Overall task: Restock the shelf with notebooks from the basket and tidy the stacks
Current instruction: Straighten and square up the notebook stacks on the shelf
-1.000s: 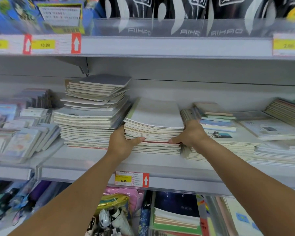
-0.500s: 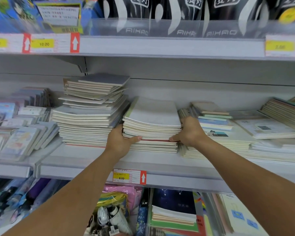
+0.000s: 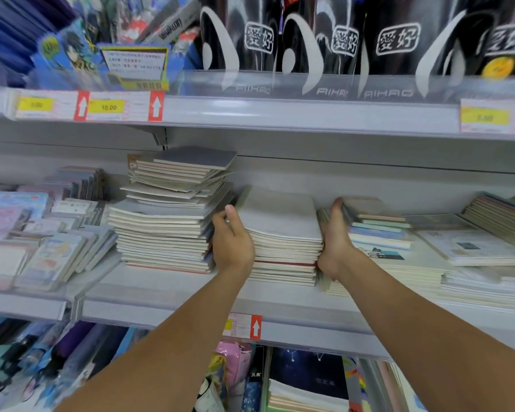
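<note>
The middle notebook stack [image 3: 283, 242] sits on the shelf [image 3: 167, 295] close to its front edge, between a taller, untidy stack [image 3: 167, 215] on its left and a lower pile of coloured notebooks [image 3: 378, 230] on its right. It lies squarely between the two hands. The left hand [image 3: 231, 240] is pressed against the stack's left side, in the gap between it and the taller stack, with the thumb lying up along the top edge of the stack; the other fingers reach back into the gap and are mostly hidden, so I cannot tell how far they curl. The right hand [image 3: 335, 242] lies flat against the stack's right side, fingers stretched toward the back of the shelf, wedged between the stack and the coloured pile. Both hands touch the stack's sides, squeezing it from left and right. A price tag [image 3: 244, 326] with a red arrow sits on the shelf's front edge below the left forearm.
</note>
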Demonstrator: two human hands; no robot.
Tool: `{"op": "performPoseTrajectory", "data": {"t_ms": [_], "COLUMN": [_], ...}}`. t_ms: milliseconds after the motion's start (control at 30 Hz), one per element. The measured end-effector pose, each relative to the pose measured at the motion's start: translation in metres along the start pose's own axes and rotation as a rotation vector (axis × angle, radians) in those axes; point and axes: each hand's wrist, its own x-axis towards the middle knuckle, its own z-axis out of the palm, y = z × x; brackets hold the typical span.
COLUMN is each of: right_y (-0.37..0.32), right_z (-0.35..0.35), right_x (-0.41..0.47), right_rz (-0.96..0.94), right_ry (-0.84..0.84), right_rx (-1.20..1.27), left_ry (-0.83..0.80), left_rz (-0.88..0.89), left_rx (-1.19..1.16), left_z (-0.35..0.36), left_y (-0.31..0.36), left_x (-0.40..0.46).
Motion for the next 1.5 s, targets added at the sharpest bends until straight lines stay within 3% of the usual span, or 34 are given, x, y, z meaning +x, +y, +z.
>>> {"op": "performPoseTrajectory", "data": {"t_ms": [133, 267, 700, 833, 933, 1033, 1100, 1200, 1300, 1500], "right_y": [0.0, -0.002, -0.009, -0.013, -0.01, -0.008, -0.011, -0.018, -0.013, 0.004], "right_z": [-0.003, -0.005, 0.006, 0.001, -0.004, -0.002, -0.012, -0.031, -0.025, -0.011], "right_x": [0.008, 0.019, 0.049, 0.045, 0.045, 0.012, -0.019, -0.049, -0.045, -0.028], "right_rz": [-0.024, -0.028, -0.014, -0.133, -0.028, 0.04, -0.013, -0.275, -0.298, -0.296], "right_ry": [-0.032, -0.077, -0.071, 0.144, 0.098, 0.076, -0.034, -0.103, -0.098, 0.054], "right_rx": [0.024, -0.016, -0.089, -0.138, 0.052, 0.002, -0.234, -0.955, -1.543, -1.461], "left_ry": [0.204, 0.363, 0.508, 0.498, 0.424, 0.14, -0.136, -0.432, -0.465, -0.413], "left_rz": [0.159, 0.2, 0.108, 0.106, 0.094, 0.001, 0.041, 0.177, 0.156, 0.164], "left_rx": [0.089, 0.139, 0.165, 0.201, 0.219, 0.143, 0.095, 0.259, 0.388, 0.363], "left_z": [0.012, 0.021, 0.03, 0.029, 0.024, 0.009, -0.011, -0.043, -0.054, -0.055], "left_y": [-0.014, -0.023, -0.026, -0.024, -0.018, -0.009, -0.012, -0.031, -0.032, -0.043], "left_x": [0.002, 0.012, 0.018, 0.014, 0.009, 0.002, -0.005, -0.007, 0.0, 0.01]}}
